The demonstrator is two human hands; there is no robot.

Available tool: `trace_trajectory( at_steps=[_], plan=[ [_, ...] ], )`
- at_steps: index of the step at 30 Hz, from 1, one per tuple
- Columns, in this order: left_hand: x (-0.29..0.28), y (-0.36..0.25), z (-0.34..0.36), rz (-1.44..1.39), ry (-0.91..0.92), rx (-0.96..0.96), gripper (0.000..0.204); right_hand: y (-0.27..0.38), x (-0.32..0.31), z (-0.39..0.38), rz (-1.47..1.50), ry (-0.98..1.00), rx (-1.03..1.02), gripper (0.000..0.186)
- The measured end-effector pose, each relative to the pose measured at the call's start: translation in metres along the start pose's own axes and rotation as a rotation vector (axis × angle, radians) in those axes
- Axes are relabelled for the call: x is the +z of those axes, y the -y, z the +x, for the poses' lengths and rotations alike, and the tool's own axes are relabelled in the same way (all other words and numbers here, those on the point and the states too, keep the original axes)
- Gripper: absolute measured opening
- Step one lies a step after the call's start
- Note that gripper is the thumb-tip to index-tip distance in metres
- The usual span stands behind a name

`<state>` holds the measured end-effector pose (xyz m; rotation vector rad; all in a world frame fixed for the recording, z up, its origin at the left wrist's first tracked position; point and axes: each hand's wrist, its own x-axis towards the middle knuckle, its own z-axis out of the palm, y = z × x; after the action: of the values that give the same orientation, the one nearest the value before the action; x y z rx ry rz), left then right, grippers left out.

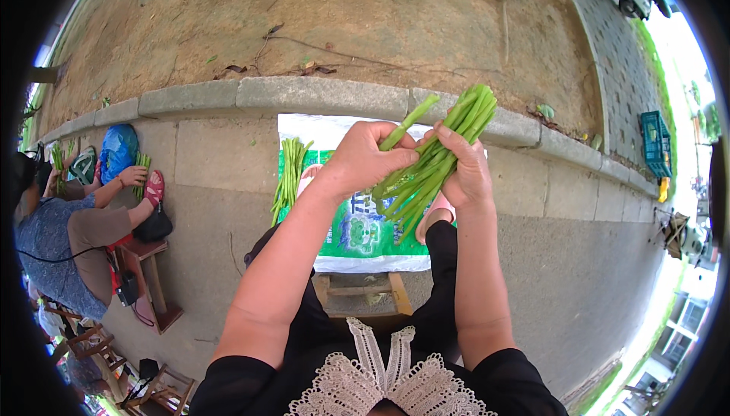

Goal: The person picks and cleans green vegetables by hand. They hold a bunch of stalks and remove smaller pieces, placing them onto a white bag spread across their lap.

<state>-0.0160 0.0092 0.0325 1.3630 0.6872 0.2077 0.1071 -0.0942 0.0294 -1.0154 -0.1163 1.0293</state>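
Note:
My right hand (462,166) is closed around a thick bunch of green vegetable stems (473,112), its thumb across them and the bunch slanting from upper right to lower left. Between the thumb and fingers of my left hand (369,159) is a single stem (411,121), pointing up and to the right, close beside the bunch. Both hands are over a green and white printed plastic sheet (334,245) spread on the pavement. Another pile of stems (289,180) lies on the sheet's left side, past my left forearm.
A low stone kerb (319,96) runs beyond the sheet, with bare soil behind it. At left, a seated person (65,237) holds stems near a blue plastic bag (119,150) and a wooden stool (148,279). A teal crate (655,144) stands far right. My feet flank the sheet's middle.

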Motion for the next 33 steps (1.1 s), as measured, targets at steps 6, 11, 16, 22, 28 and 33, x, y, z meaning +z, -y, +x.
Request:
trace_trajectory(
  at_steps=[6,11,16,22,28,33],
  plan=[
    [-0.023,-0.008,-0.001,-0.313,0.047,-0.067,0.016,0.011,-0.02,0.004,0.148,0.002,-0.01,0.028],
    [-0.043,-0.01,-0.003,-0.516,-0.056,0.022,0.017,0.028,-0.043,0.006,0.462,0.007,-0.09,0.029],
    [-0.052,-0.005,-0.002,-0.576,-0.063,0.126,0.016,0.035,-0.056,0.01,0.565,0.105,-0.137,0.027],
    [-0.077,-0.01,-0.006,-0.534,-0.164,0.28,0.018,0.033,-0.051,0.01,0.46,0.078,-0.177,0.029],
    [-0.108,-0.019,-0.024,-0.445,-0.588,0.434,0.019,0.012,-0.024,0.01,0.109,-0.02,-0.275,0.033],
    [-0.137,-0.026,-0.052,-0.416,-0.883,0.5,0.02,-0.039,0.014,0.022,-0.108,-0.097,-0.189,0.035]
  ],
)
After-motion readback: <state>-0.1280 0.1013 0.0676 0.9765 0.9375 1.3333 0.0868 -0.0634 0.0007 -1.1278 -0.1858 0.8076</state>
